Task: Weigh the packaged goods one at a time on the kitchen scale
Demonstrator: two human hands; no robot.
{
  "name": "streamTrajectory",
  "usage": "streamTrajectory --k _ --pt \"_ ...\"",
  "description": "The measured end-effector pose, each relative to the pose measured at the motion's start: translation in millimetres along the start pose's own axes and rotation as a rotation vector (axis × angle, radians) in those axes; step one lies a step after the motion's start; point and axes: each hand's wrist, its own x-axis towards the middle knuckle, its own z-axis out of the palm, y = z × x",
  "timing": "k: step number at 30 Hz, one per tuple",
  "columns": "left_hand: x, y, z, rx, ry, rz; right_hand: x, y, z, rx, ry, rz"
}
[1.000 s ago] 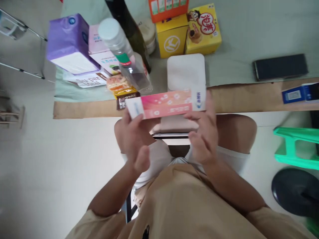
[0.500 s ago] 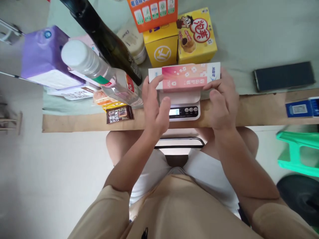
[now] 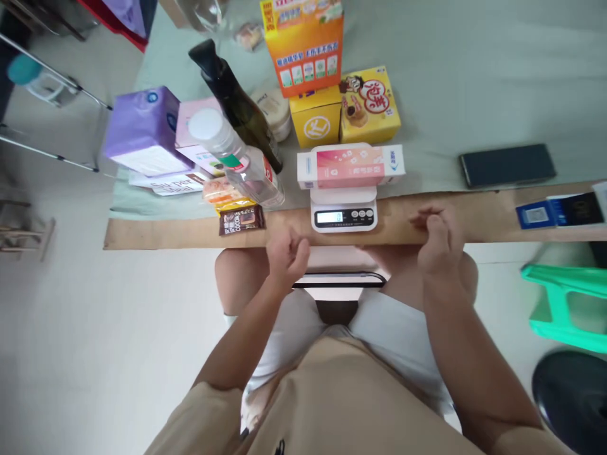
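Fingers [image 3: 279,241] curl loosely, empty, beside the scale [image 3: 344,218].

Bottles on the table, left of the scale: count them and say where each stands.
2: a clear bottle with a white cap, left of the scale, and a dark bottle just beyond it, beside the cream tub. Others could be hidden behind them.

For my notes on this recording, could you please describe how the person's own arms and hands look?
Both the left hand and the right hand are bare, with no glove, ring or watch visible. Plain tan short sleeves leave the forearms uncovered.
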Motion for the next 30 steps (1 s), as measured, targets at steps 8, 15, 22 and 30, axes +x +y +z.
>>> streamTrajectory --k 8,15,22,30 --pt "-40.1 -2.1 -20.0 0.07 -0.159 -0.168 -70.0 5.7 -27.6 0.005 -0.214 0.045" --pt "-39.2 -7.6 22.5 0.096 -0.523 -0.285 -98.6 23.8 7.4 -0.061 -0.531 0.092" --pt "-41.6 -2.8 37.9 0.148 -0.703 -0.356 -95.4 28.8 17.9 -0.148 -0.587 0.12" --pt "-44.2 -11.4 41.6 0.101 -0.793 -0.374 -97.0 31.2 20.7 -0.203 -0.602 0.118"
